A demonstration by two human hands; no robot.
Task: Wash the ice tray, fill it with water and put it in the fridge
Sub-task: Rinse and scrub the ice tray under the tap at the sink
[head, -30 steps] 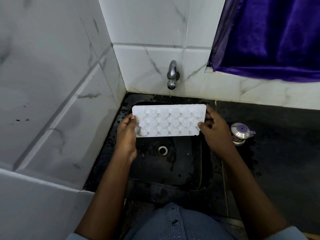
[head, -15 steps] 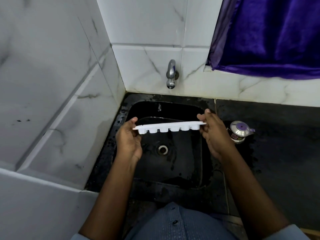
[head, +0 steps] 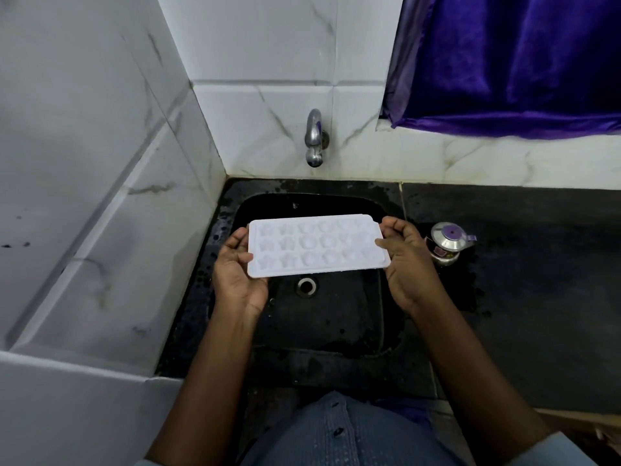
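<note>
A white ice tray (head: 316, 245) with star- and flower-shaped cups hangs level above the black sink (head: 336, 317), cups facing up. My left hand (head: 237, 274) grips its left short end, thumb on the rim. My right hand (head: 408, 260) grips the right short end, fingers curled over the edge. A metal tap (head: 314, 137) juts from the tiled wall behind the sink, with no water running from it. The drain (head: 306, 285) shows just below the tray.
A small steel pot with a purple knob (head: 448, 242) stands on the dark counter (head: 537, 280) right of the sink. White marble-look tiled walls close in at the left and back. A purple cloth (head: 510, 62) hangs at the upper right.
The tray went from underside towards me, through edge-on, to lying flat with its cups facing up. Both hands kept hold of its ends.
</note>
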